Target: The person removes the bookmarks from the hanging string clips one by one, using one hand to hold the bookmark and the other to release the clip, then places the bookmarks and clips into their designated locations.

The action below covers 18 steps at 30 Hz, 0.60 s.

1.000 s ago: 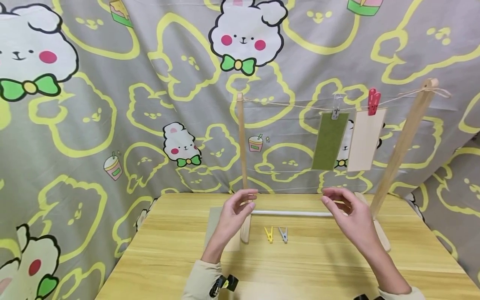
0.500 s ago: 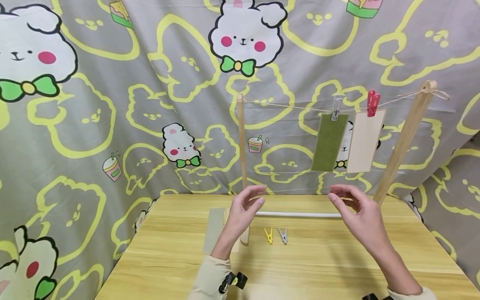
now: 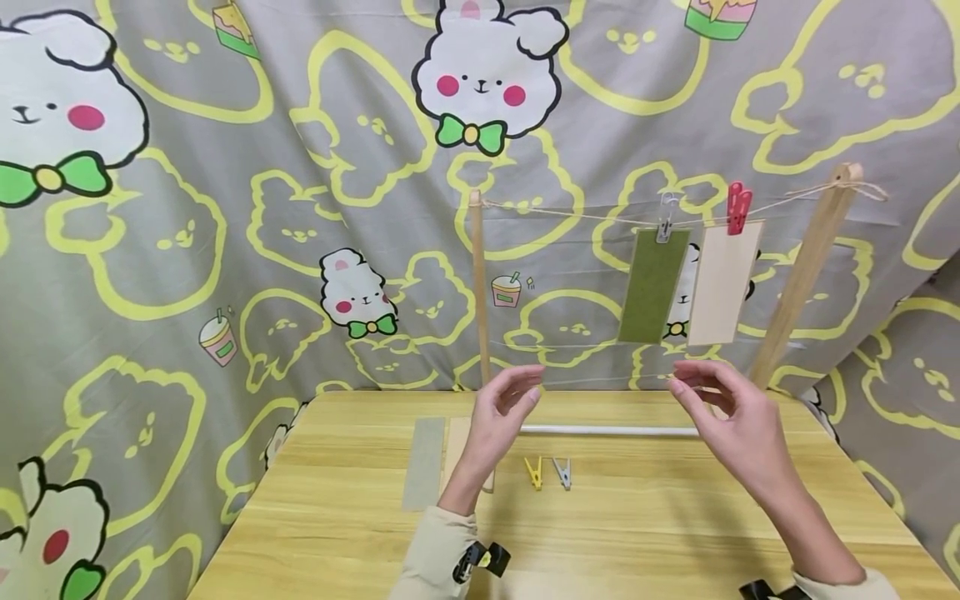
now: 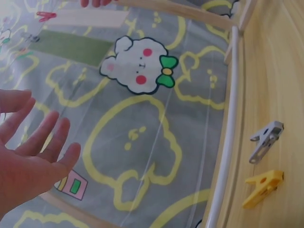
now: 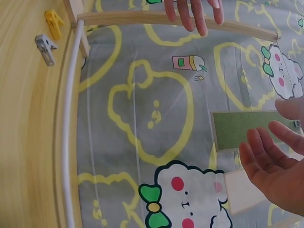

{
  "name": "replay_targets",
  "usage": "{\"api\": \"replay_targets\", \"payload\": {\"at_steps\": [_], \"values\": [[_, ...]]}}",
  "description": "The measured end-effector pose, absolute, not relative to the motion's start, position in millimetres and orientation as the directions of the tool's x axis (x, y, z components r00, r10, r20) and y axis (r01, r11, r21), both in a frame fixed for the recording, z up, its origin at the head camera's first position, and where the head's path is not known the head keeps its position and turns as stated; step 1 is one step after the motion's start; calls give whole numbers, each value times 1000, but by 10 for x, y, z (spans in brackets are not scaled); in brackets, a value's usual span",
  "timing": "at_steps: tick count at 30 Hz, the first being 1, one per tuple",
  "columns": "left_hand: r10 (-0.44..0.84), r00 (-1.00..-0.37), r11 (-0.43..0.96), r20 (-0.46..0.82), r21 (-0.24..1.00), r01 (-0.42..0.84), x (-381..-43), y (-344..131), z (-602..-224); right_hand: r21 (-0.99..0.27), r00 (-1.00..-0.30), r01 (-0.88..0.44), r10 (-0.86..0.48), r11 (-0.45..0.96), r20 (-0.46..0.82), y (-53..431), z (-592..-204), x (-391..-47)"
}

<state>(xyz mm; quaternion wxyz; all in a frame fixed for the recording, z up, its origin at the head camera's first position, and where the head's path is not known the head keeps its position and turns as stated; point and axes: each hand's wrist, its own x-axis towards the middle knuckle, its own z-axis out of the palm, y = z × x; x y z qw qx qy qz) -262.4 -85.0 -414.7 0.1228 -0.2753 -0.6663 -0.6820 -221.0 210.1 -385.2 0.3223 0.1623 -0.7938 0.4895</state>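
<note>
Above the table, my left hand (image 3: 498, 417) hangs in the air with loosely bent fingers and holds nothing. My right hand (image 3: 738, 421) mirrors it, also holding nothing, with a gap between the two. Behind them a string runs between two wooden posts. From it hang a green card (image 3: 655, 286) under a clear clothespin (image 3: 665, 221) and a cream card (image 3: 725, 283) under a red clothespin (image 3: 738, 208). A yellow clothespin (image 3: 533, 472) and a grey clothespin (image 3: 562, 472) lie on the table; the left wrist view shows both, the grey one (image 4: 267, 141) above the yellow one (image 4: 264, 188).
A white rod (image 3: 615, 431) joins the feet of the left post (image 3: 480, 292) and right post (image 3: 806, 275). A grey-green card (image 3: 424, 462) lies at the table's left, beside a cream card (image 3: 456, 442) partly hidden by my left arm. A patterned curtain (image 3: 405, 208) hangs behind the table.
Both hands have drifted to the right and slightly up, fingers still loosely bent. The hanging cards and the loose clothespins stay where they were.
</note>
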Motion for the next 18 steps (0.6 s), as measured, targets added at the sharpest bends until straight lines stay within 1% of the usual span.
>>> {"api": "replay_targets", "payload": {"at_steps": [4, 18], "values": [[204, -819, -95, 536, 844, 528, -2644, -762, -4090, -676, -744, -564, 63, 474, 665, 2155, -3825, -2206], [181, -784, -95, 594, 804, 587, -2751, -542, -3966, -635, -723, -571, 49, 520, 689, 2267, -3735, -2205]]}}
